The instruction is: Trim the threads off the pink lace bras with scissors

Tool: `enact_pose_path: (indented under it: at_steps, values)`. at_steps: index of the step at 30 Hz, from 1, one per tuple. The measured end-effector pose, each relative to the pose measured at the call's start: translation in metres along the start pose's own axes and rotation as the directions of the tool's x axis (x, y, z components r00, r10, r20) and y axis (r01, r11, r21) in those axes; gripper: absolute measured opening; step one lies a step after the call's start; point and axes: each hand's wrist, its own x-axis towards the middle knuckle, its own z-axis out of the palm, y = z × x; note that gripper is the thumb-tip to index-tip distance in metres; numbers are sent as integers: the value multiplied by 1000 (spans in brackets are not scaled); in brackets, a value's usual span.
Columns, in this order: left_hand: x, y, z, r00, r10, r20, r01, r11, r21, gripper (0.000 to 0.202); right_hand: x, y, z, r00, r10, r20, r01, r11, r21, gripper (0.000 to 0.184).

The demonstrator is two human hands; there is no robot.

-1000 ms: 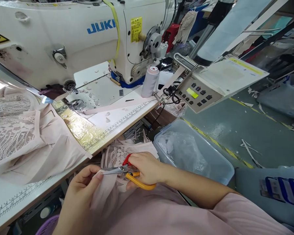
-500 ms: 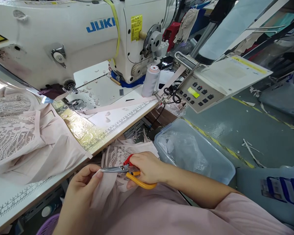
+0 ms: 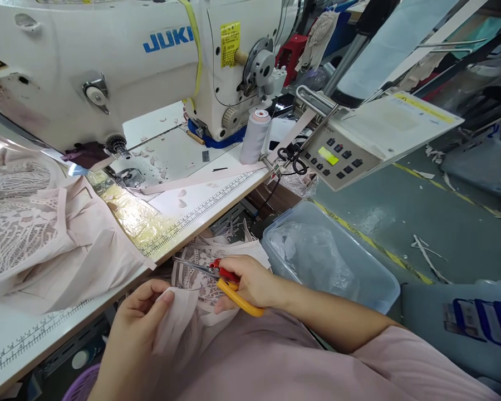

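My left hand [image 3: 144,317] pinches the edge of a pale pink fabric piece [image 3: 182,306] between thumb and fingers, just below the table's front edge. In my right hand [image 3: 250,284] are scissors [image 3: 237,298] with one red and one orange handle. Their blades point left, a little above the fabric and apart from it. Behind the blades hangs more pale pink cloth with lace [image 3: 209,278]. A lace garment [image 3: 29,239] of the same colour is heaped on the table to the left, beneath the sewing machine's head.
The white sewing machine [image 3: 158,67] stands over the table, whose front carries a printed ruler [image 3: 209,214]. A thread cone [image 3: 255,136] and a control panel [image 3: 338,153] are to the right. Below them sits a clear plastic bin [image 3: 371,278] with a plastic bag inside.
The scissors have moved away from the fabric edge by my left hand, their blades swinging up. My left hand keeps its pinch on the fabric.
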Motion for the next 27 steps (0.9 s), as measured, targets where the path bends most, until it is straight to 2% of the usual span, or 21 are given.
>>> enact_pose_path:
  at_steps: [4, 9, 12, 17, 19, 21, 23, 24, 26, 27]
  values:
    - [1, -2, -2, 999, 1, 40, -2, 1000, 17, 29, 6, -12, 8, 999, -24, 23, 20, 988, 153, 57]
    - [1, -6, -7, 996, 28, 81, -31, 999, 35, 28, 12, -16, 17, 995, -29, 100, 13, 988, 156, 55]
    - [3, -9, -12, 991, 41, 124, -48, 998, 51, 26, 10, -17, 19, 993, -41, 113, 20, 983, 185, 48]
    - [11, -16, -22, 974, 59, 218, -80, 993, 89, 23, 8, -19, 24, 991, -14, 135, 2, 996, 85, 42]
    - [11, -17, -23, 977, 77, 201, -102, 988, 119, 23, 8, -19, 26, 990, -25, 138, 21, 999, 32, 41]
    - [9, -17, -21, 976, 142, 163, -174, 963, 205, 24, 9, -20, 25, 992, -39, 116, 39, 999, 5, 40]
    - [4, -16, -16, 942, 310, 126, -335, 857, 392, 30, 9, -23, 21, 997, -42, 59, 43, 999, -2, 40]
    - [2, -17, -14, 892, 431, 137, -437, 744, 505, 39, 10, -25, 18, 998, -53, 22, 53, 999, -2, 39]
    - [-4, -22, -10, 740, 622, 255, -596, 430, 678, 62, 11, -33, 12, 993, -103, -51, 103, 995, 8, 36]
    - [-6, -26, -10, 672, 663, 330, -633, 283, 720, 71, 12, -38, 8, 986, -145, -86, 147, 989, 18, 34]
